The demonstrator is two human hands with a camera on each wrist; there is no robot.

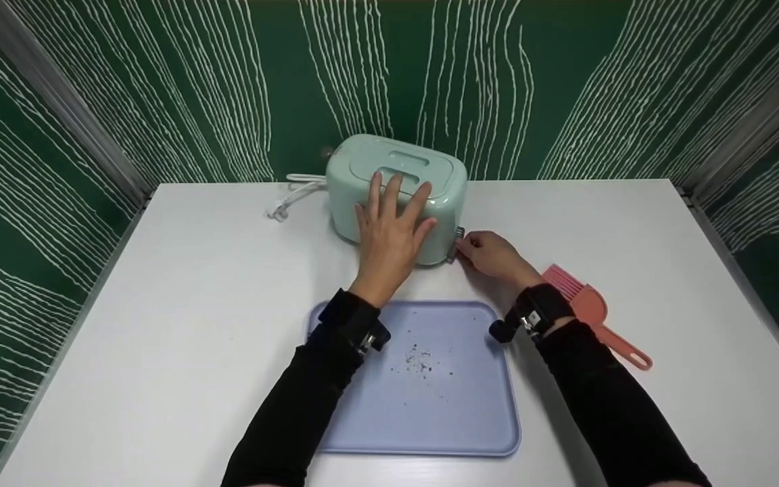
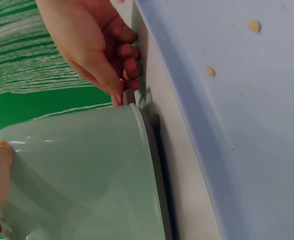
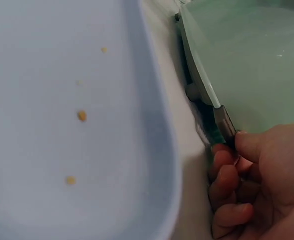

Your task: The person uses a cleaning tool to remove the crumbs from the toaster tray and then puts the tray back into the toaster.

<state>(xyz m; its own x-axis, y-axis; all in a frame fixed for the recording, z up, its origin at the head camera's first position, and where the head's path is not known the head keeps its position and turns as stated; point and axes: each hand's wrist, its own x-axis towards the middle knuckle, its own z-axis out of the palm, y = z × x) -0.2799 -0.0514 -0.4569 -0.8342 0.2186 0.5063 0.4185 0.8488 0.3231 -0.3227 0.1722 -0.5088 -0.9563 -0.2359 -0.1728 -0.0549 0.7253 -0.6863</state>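
Observation:
A mint-green toaster (image 1: 396, 196) stands upright at the back of the table, its lid on top. My left hand (image 1: 387, 247) rests on it with spread, straight fingers reaching over the top edge. Low at the toaster's right end, my right hand (image 1: 494, 256) pinches the end of its grey crumb tray (image 3: 224, 124) between thumb and fingers. The other fingers curl beneath, as the left wrist view also shows. How far the crumb tray extends inside the toaster is hidden.
In front of the toaster lies a lavender tray (image 1: 457, 419) with scattered crumbs (image 1: 420, 362). A coral brush and dustpan (image 1: 591, 306) lie beside my right forearm. The toaster's white cord and plug (image 1: 288, 203) trail out left. Green walls with white lines stand around the table.

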